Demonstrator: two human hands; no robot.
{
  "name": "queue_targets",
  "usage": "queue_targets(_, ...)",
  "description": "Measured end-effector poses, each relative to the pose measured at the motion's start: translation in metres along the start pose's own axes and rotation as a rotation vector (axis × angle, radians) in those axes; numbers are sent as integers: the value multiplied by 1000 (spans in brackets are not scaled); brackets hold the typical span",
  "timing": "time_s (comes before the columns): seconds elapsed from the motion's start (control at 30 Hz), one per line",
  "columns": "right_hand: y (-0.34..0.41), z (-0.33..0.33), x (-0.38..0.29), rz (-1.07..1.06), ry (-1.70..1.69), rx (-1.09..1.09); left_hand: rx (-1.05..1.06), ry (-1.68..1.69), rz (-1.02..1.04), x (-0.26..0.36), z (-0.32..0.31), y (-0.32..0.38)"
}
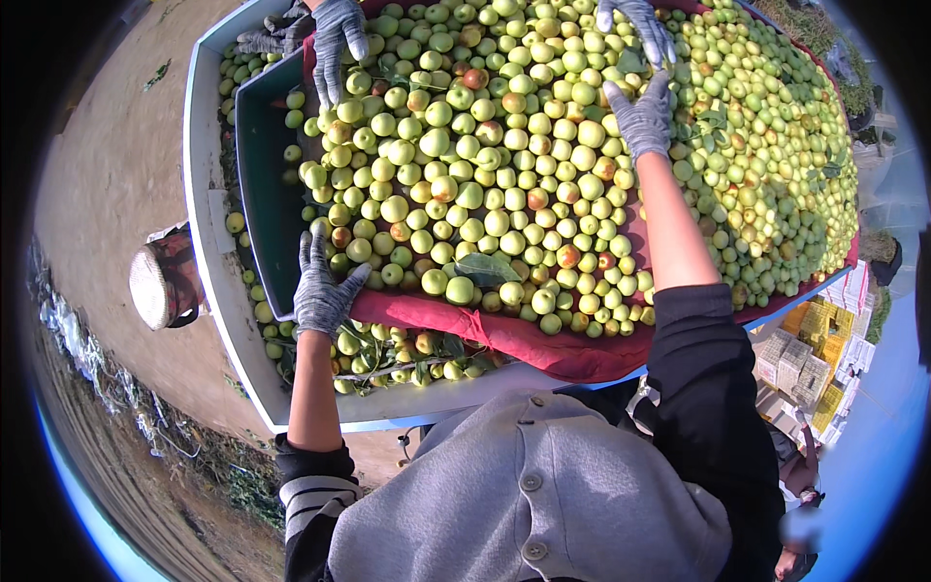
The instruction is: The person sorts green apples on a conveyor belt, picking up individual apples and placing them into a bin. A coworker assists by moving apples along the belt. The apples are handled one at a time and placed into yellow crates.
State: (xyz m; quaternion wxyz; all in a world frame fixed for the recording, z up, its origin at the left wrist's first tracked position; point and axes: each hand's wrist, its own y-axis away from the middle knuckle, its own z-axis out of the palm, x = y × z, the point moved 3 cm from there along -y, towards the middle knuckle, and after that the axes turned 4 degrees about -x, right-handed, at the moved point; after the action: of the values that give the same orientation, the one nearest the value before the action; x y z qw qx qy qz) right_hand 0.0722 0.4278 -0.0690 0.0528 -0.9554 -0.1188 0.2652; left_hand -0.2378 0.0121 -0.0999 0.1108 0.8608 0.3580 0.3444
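Note:
My left hand (pixel 325 287), in a grey knit glove, lies at the near corner of a dark green tray (pixel 265 211). Its fingers are spread beside the fruit and the end of a red cloth rim (pixel 429 309); nothing is gripped. My right hand (pixel 644 120), gloved alike, reaches onto the heap with fingers apart and touches the fruit, holding none that I can see. Small round green fruit (pixel 436 145), likely jujubes, some blushed red-brown, spread between my hands. A green leaf (pixel 486 269) lies among them.
Opposite, another person's gloved hands (pixel 338 44) (pixel 636 25) rest at the fruit; a further dark glove (pixel 280 33) is beside them. A denser fruit heap (pixel 764 145) rises at right. The pale metal bed wall (pixel 200 145) surrounds the tray. Stacked crates (pixel 793 367) and people stand lower right.

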Motion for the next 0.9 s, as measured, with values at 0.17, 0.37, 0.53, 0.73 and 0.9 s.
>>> queue_targets(0.17, -21, 45, 3, -171, 217, -68, 131, -170, -40, 7, 3, -18)
queue_targets(0.37, 33, 87, -92, -545, 204, -120, 353, -256, 668, 91, -11, -81)
queue_targets(0.53, 88, 91, -128, -606, 276, -223, 131, -475, 439, 153, -4, -175)
queue_targets(0.73, 133, 33, -107, -762, -237, -477, 60, -386, 518, 135, -18, -171)
queue_targets(0.9, 49, -72, 42, -316, -130, 108, 247, -26, 603, 40, -39, -88)
